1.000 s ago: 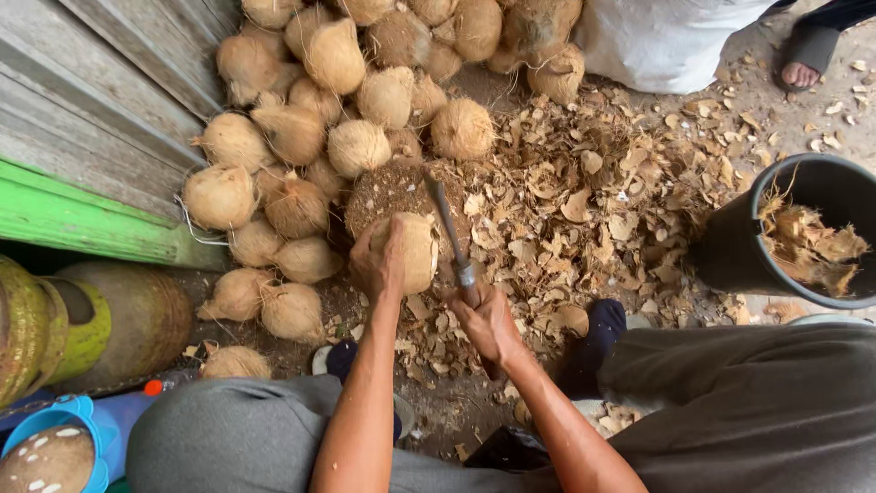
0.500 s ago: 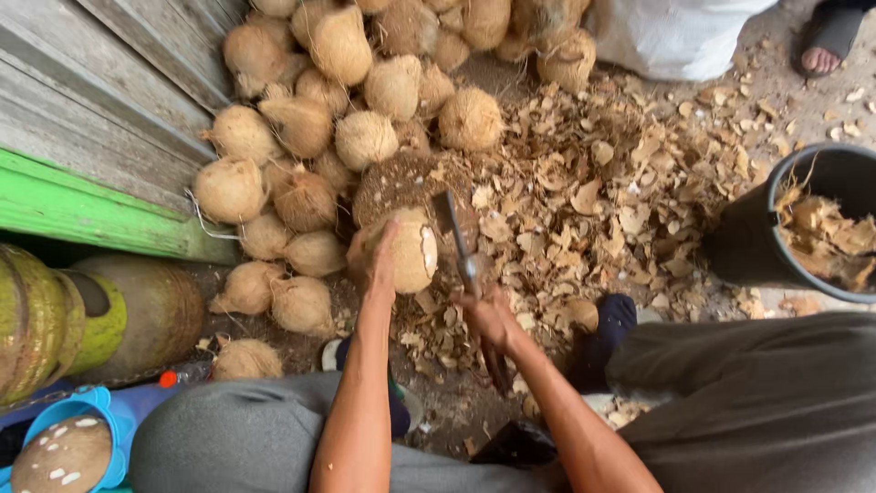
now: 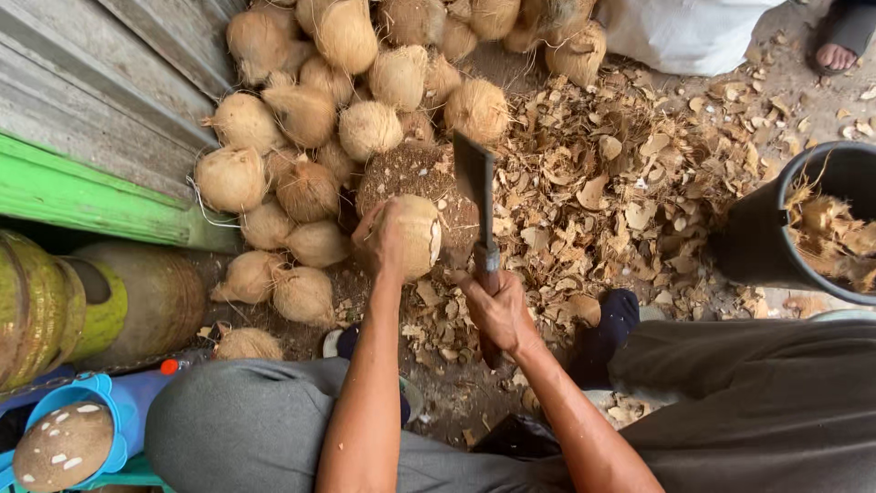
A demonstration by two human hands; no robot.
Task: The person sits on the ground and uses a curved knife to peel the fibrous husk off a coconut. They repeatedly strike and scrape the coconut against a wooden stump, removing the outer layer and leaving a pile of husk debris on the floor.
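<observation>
My fingers (image 3: 381,239) on the left hand (image 3: 388,245) are curled over the near top of the husked coconut (image 3: 415,236), pressing it down onto the round chopping block (image 3: 411,173) so that its pale cut end faces right. The fingers (image 3: 488,306) of my right hand (image 3: 497,310) are wrapped tight round the handle of the cleaver (image 3: 476,192), with nothing showing between them and the grip. The coconut sits just left of the blade, close beside it; I cannot tell whether steel and shell touch. The cleaver's long axis runs away from me, handle near my knees, broad dark blade pointing up toward the heap of coconuts (image 3: 347,100) against the grey planks. So the nut lies to the left of my right hand and slightly farther out, and my left hand is the one on it, while the right is a little apart.

Against the view from half a second back, the blade stands straighter and reaches farther up over the block, where it leaned then toward the nut, and my left hand has kept its hold. The litter of husk chips (image 3: 620,192) and the black bucket (image 3: 803,228) on my right lie as they did.
</observation>
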